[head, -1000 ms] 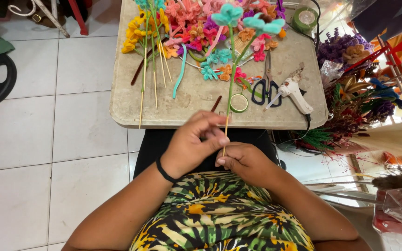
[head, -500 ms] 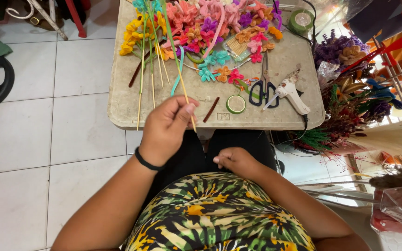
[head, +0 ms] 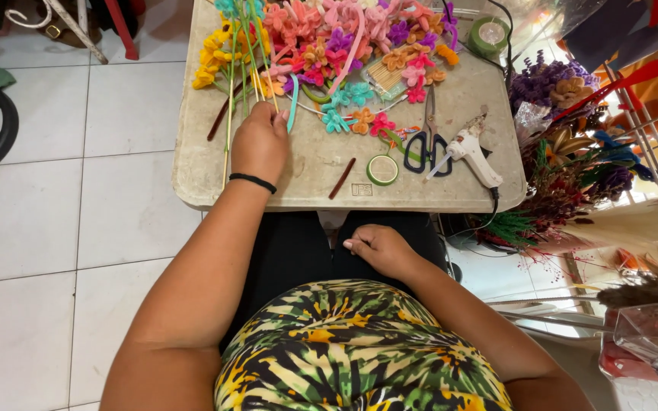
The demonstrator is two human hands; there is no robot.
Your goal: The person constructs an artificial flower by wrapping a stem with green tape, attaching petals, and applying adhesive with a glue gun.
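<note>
Your left hand [head: 259, 141] on the stick stems [head: 257, 76] near the counter [head: 298, 190] edge — finger grip hidden, your right hand [head: 378, 247] loosely curled, empty, on your lap — flower pile [head: 344, 38] cut off above.

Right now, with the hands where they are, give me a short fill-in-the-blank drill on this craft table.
1. The left hand rests on the table at a bunch of thin ____ sticks.
2. The right hand lies off the table, on the person's ____.
3. Between the scissors and the table's right edge lies a white ____ gun.
4. The small roll of tape near the scissors is ____ in colour.

Missing words: green; lap; glue; green
</note>
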